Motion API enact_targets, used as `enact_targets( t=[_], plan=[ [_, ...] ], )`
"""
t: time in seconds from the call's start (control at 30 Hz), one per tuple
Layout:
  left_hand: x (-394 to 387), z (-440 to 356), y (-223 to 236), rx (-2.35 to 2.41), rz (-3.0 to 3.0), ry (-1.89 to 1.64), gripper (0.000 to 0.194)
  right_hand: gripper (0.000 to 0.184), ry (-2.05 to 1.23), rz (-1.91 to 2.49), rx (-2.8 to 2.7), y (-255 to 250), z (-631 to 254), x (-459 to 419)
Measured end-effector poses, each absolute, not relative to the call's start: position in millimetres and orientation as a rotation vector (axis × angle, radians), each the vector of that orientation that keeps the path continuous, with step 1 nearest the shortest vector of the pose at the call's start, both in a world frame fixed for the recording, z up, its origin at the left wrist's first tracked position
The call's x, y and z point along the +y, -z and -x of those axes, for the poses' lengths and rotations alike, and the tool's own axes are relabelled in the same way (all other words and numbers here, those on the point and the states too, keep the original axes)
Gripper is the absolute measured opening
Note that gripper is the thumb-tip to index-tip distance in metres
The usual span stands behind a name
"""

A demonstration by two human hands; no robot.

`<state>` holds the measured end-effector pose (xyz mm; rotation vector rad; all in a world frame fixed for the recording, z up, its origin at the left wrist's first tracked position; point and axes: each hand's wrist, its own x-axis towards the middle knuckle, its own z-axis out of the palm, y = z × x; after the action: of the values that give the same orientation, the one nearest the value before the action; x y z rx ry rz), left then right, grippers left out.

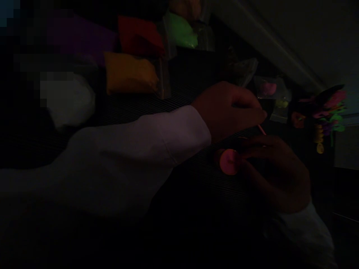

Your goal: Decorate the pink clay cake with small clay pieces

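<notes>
Orange packet [130, 74] is lying at left. Your left hand [224, 108] is bending at the wrist, thumb and fingers drawing close; grip too dark to tell. Pink disc [227, 161] is sitting by your right hand [293, 173], which is curling, hold unclear. Thin strand [262, 129] is showing between both hands. Colourful pieces [332, 116] are clustering farther right.

Orange-rimmed pink disc [226, 162] near thin pinkish strand [261, 129]
</notes>
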<state>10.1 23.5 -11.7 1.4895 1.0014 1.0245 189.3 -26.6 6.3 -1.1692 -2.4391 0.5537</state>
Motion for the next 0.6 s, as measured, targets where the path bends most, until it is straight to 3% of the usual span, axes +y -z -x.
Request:
enact_targets(
  t=[0.6],
  plan=[
    [22.7,-10.3,9.9,0.998,-1.461,-1.029,0.014,0.021,-0.566,1.111,-2.483,-6.4,-190.5,-24.8]
  ],
)
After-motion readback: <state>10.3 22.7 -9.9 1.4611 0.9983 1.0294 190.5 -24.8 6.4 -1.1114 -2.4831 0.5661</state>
